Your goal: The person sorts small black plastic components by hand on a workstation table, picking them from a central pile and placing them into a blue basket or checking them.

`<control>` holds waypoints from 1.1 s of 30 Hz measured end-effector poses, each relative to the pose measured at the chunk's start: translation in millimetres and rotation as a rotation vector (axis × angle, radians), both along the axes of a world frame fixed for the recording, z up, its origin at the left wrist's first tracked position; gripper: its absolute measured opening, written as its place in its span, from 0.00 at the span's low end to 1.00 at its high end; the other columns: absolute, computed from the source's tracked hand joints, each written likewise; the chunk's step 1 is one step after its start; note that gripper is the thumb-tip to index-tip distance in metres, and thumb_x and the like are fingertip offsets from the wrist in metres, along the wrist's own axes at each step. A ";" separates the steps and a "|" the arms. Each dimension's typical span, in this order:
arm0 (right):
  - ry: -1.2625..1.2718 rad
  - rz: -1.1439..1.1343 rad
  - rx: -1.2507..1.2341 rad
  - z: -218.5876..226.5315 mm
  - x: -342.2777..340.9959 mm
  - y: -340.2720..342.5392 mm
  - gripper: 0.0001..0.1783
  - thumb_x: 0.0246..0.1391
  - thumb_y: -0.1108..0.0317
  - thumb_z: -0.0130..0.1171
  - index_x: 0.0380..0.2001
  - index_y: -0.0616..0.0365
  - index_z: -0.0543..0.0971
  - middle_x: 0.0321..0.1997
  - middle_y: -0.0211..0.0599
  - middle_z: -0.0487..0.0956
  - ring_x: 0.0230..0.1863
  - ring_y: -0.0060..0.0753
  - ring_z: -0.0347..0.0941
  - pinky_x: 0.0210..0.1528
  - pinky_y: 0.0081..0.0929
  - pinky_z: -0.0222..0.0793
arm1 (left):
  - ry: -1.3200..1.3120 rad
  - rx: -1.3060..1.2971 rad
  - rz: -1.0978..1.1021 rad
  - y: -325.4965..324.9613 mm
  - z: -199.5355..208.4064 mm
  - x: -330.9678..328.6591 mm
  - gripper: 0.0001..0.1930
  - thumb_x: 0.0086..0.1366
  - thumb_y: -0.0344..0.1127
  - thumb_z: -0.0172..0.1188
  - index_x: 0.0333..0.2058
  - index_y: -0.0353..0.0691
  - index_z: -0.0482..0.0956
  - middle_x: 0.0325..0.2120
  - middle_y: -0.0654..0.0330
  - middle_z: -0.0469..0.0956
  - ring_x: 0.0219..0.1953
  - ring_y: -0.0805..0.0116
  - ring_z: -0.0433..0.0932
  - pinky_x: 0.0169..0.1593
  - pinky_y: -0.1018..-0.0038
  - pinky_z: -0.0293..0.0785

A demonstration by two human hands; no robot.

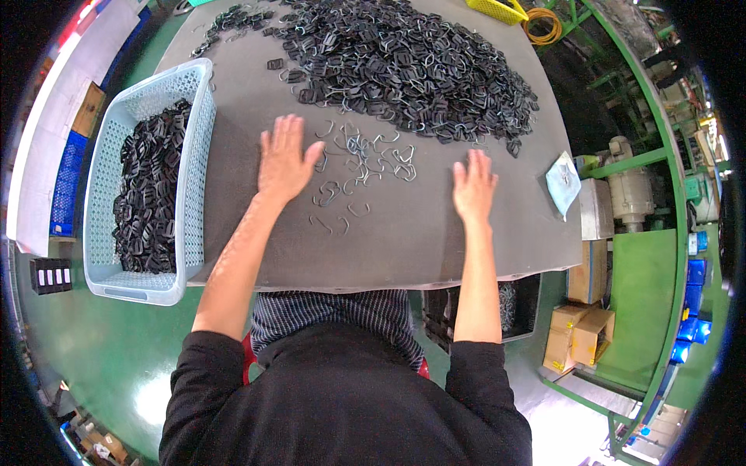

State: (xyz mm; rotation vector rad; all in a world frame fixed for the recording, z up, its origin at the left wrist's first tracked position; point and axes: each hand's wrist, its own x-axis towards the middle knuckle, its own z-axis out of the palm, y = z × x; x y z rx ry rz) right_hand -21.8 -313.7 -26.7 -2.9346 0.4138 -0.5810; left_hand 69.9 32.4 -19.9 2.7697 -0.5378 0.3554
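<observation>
My left hand [286,159] lies flat on the grey tabletop [357,256], fingers stretched away from me and thumb out to the right. Just right of it is a loose scatter of bent metal wire hooks [357,159]. My right hand [474,186] rests on the table to the right of those hooks, its fingers pointing forward and a little apart. Neither hand holds anything. Beyond both hands spreads a large heap of black buckles [404,70], with bits of wire hook showing among them.
A light blue plastic basket [200,155] holding many black buckles stands at the table's left. A pale blue cloth or packet [562,185] lies near the right edge. A yellow basket [497,9] is at the far right. Under the table sits a black crate [532,311]; cardboard boxes [571,334] stand right.
</observation>
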 end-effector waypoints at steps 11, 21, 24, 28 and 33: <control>0.112 0.652 0.615 12.3 29.6 123.8 0.26 0.60 0.59 0.45 0.59 0.55 0.63 0.63 0.43 0.64 0.67 0.43 0.53 0.68 0.45 0.43 | 0.343 -0.549 -0.553 -39.0 27.3 -29.9 0.16 0.67 0.34 0.45 0.49 0.34 0.72 0.49 0.49 0.73 0.54 0.54 0.70 0.57 0.63 0.64; 0.068 0.760 -0.010 32.2 -17.3 235.0 0.28 0.55 0.50 0.48 0.58 0.46 0.67 0.65 0.28 0.61 0.70 0.33 0.46 0.66 0.64 0.30 | 0.062 -0.998 -0.056 53.0 115.0 -77.3 0.16 0.71 0.35 0.41 0.44 0.31 0.75 0.40 0.58 0.78 0.45 0.72 0.74 0.52 0.75 0.66; 0.038 0.445 -0.104 19.7 -0.3 200.0 0.24 0.59 0.56 0.43 0.58 0.45 0.67 0.65 0.28 0.62 0.69 0.34 0.49 0.64 0.69 0.31 | -0.008 -0.927 -0.071 57.5 125.3 -94.3 0.16 0.71 0.34 0.41 0.43 0.31 0.76 0.38 0.57 0.78 0.43 0.71 0.75 0.51 0.76 0.67; -0.041 0.247 -0.038 4.2 -15.4 109.8 0.23 0.59 0.58 0.42 0.57 0.45 0.68 0.63 0.28 0.66 0.66 0.36 0.56 0.65 0.56 0.46 | 0.027 -0.949 -0.056 62.2 123.0 -102.6 0.16 0.71 0.35 0.42 0.43 0.31 0.76 0.38 0.58 0.78 0.43 0.71 0.76 0.50 0.75 0.69; -0.028 0.051 -0.115 6.9 -81.4 -1.1 0.22 0.59 0.61 0.43 0.56 0.50 0.69 0.62 0.33 0.67 0.64 0.38 0.59 0.64 0.42 0.51 | 0.137 -0.964 -0.015 44.5 110.5 -102.9 0.14 0.70 0.34 0.45 0.42 0.32 0.77 0.36 0.59 0.79 0.41 0.73 0.76 0.49 0.77 0.69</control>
